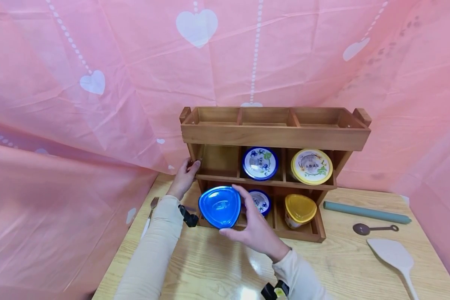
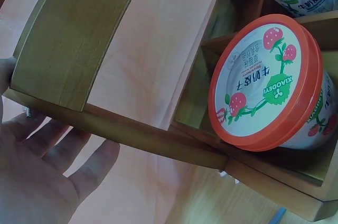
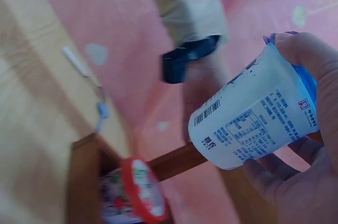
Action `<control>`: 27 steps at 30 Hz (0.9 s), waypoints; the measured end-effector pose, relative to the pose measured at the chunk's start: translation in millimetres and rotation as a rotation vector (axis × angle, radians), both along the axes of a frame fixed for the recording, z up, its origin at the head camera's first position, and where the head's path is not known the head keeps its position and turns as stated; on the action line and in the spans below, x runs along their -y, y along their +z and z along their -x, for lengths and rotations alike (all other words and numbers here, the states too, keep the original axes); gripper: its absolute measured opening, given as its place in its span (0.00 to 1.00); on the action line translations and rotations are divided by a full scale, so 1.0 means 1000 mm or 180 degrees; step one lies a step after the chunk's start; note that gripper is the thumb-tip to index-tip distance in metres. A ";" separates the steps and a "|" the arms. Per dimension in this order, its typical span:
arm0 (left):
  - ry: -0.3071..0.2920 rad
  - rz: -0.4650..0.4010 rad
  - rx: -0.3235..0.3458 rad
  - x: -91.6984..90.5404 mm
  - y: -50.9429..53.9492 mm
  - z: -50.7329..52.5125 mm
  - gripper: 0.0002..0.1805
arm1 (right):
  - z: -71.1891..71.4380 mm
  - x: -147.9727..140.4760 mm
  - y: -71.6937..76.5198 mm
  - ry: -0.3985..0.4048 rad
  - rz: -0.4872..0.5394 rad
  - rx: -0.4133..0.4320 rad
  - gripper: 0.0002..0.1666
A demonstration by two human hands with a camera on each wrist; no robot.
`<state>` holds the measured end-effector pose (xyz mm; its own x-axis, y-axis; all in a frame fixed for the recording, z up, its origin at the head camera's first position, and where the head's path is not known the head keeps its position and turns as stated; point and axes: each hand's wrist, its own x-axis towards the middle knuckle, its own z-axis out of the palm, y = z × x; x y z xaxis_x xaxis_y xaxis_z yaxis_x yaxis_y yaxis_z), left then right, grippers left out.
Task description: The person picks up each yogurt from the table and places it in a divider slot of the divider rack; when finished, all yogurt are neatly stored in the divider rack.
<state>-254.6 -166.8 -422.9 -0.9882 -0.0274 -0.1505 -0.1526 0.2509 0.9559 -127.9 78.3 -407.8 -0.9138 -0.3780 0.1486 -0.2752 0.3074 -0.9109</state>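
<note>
My right hand (image 1: 256, 229) holds a white cup with a blue, rounded-triangular lid (image 1: 220, 207) in front of the shelf's lower left. In the right wrist view the cup (image 3: 253, 113) is tilted, with printed text and a barcode on its side. At the left side of the wooden rack (image 1: 273, 137), my left hand (image 1: 185, 177) grips the side frame, its fingers (image 2: 66, 147) passing behind the wood. The middle tier's left compartment (image 1: 220, 160) is bare. A strawberry tub with a red lid (image 2: 264, 81) sits in the lower left compartment, hidden in the head view.
Blue-lidded tubs (image 1: 260, 163) stand in both middle compartments, a yellow-lidded tub (image 1: 312, 166) and a yellow triangular-lidded cup (image 1: 301, 208) at right. A fork (image 1: 153, 204) lies left; a green rod (image 1: 367, 212), brown spoon (image 1: 363, 228) and white spatula (image 1: 393, 256) lie right.
</note>
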 end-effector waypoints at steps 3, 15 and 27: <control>0.0003 0.0008 -0.0010 0.000 0.001 0.000 0.38 | 0.009 -0.001 0.013 0.0001 0.0061 -0.0156 0.63; -0.0047 -0.0053 -0.0124 0.002 0.001 0.003 0.33 | 0.045 0.014 0.044 -0.0073 0.0113 -0.0442 0.62; -0.0067 0.0028 -0.0159 0.002 -0.002 0.003 0.32 | 0.072 0.027 0.046 -0.0228 0.0049 -0.0599 0.61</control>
